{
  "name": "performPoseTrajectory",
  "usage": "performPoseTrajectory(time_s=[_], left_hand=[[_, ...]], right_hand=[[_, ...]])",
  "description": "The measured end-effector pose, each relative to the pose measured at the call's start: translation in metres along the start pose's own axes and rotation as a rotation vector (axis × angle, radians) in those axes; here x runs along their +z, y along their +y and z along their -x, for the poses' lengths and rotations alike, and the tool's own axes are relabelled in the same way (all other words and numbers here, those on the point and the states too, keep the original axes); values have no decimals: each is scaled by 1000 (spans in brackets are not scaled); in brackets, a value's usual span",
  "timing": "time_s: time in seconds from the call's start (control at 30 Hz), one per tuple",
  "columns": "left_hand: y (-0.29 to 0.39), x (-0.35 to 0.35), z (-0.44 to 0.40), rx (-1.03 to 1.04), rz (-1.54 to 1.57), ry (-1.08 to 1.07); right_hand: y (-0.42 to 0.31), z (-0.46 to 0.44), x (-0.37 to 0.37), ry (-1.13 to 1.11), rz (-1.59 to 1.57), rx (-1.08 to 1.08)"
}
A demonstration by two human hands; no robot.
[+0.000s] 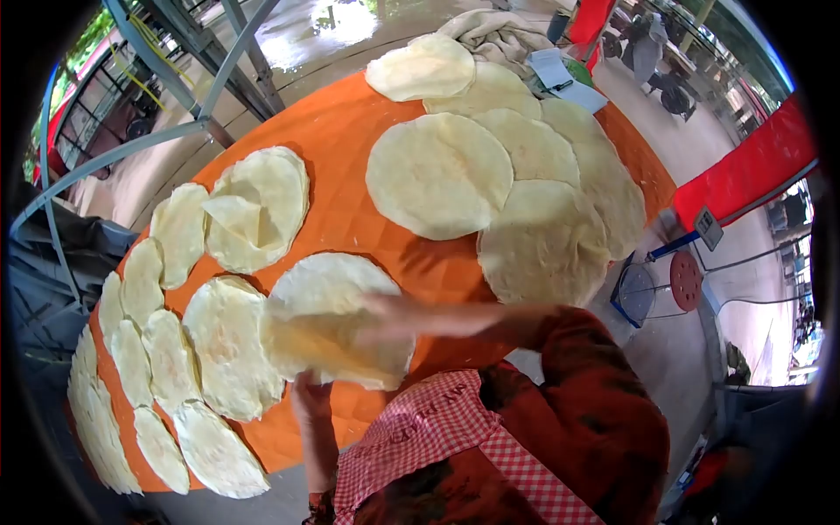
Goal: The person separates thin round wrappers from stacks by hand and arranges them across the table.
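Observation:
A round, thin flatbread (pixel 337 276) lies on the orange tabletop in front of me, on what looks like a stack. A browner sheet of flatbread (pixel 315 343) is folded or lifted over its near half, blurred by motion. My left hand (pixel 311 395) is at the near edge of this sheet, its fingers closed on the edge and partly hidden beneath it. My right hand (pixel 398 317) reaches across from the right, over the same flatbread. Motion smears its fingers, so their grip cannot be made out.
Several flatbreads and stacks (pixel 229 346) cover the left of the orange table (pixel 337 157). More large flatbreads (pixel 440 175) overlap at the far right. A cloth (pixel 499 35) and a paper with a pen (pixel 553 72) sit at the far edge. A red stool (pixel 685 282) stands right.

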State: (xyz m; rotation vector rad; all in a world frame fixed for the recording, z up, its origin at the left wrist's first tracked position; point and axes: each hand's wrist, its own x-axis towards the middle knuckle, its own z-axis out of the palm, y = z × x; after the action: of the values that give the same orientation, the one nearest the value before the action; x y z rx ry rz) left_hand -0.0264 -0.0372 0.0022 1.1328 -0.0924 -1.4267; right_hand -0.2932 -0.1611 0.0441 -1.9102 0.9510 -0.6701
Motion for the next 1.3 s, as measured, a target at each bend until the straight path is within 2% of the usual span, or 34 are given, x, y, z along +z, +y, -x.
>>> performPoseTrajectory(time_s=[0.03, 0.1, 0.2, 0.23, 0.27, 0.3, 0.33, 0.37, 0.4, 0.47, 0.5, 0.53, 0.57, 0.6, 0.67, 0.7, 0.73, 0.8, 0.87, 0.97, 1.07, 1.13, 1.2, 1.23, 1.3], left_hand=[[5, 11, -5, 11, -42, -24], [15, 34, -13, 41, -120, -67], [33, 79, -6, 208, -155, -212], [38, 88, -7, 264, -156, -259], [38, 86, -14, 346, -149, -237], [32, 77, -27, 471, -326, -190], [22, 64, -46, 596, -502, -135], [11, 51, -67, 719, -676, -70], [-3, 37, -84, 827, -891, 10], [-22, 25, -99, 1085, -1317, 1], [-36, 12, -114, 1238, -1517, -21], [-36, 16, -114, 1207, -1538, -11], [-34, 25, -105, 1173, -1562, -2], [-32, 31, -100, 1135, -1582, 12], [-32, 31, -102, 1093, -1597, 3], [-32, 29, -108, 1081, -1610, -4], [-35, 26, -114, 1104, -1637, 30], [-38, 27, -118, 1082, -1649, 40], [-33, 33, -116, 1070, -1672, 46], [-33, 31, -120, 1022, -1689, 47], [-30, 35, -121, 974, -1704, 58], [-32, 35, -122, 936, -1701, 50], [-36, 28, -124, 902, -1690, 33], [-36, 29, -126, 905, -1690, 24], [-35, 29, -124, 903, -1700, 29]], right_hand=[[-33, -7, 10, -208, 100, -116], [-49, -17, 58, -200, 84, -46], [-87, -70, 34, -355, 290, 163], [-96, -85, 19, -222, 164, 180], [-64, -121, 20, -178, 191, 6], [-50, -158, 7, -76, 49, 82], [-64, -185, -29, -91, 195, 84], [-25, -235, -46, 2, 151, 16], [-31, -263, -87, 31, 203, -50], [-72, -266, -177, 165, 137, 126], [-55, -275, -207, 243, -50, 84], [-39, -284, -238, 315, -235, 30], [-30, -287, -264, 383, -384, 112], [-12, -288, -283, 383, -548, 69], [53, -305, -313, 472, -703, 75], [93, -317, -320, 566, -818, 182], [112, -318, -313, 688, -829, 229], [219, -336, -303, 677, -884, 336], [239, -327, -265, 731, -944, 463], [296, -351, -241, 770, -803, 723], [244, -359, -228, 900, -692, 700], [349, -396, -239, 847, 14, 515], [275, -386, -256, 916, -32, 288], [281, -392, -266, 935, -125, 314], [260, -387, -297, 969, -47, 308]])
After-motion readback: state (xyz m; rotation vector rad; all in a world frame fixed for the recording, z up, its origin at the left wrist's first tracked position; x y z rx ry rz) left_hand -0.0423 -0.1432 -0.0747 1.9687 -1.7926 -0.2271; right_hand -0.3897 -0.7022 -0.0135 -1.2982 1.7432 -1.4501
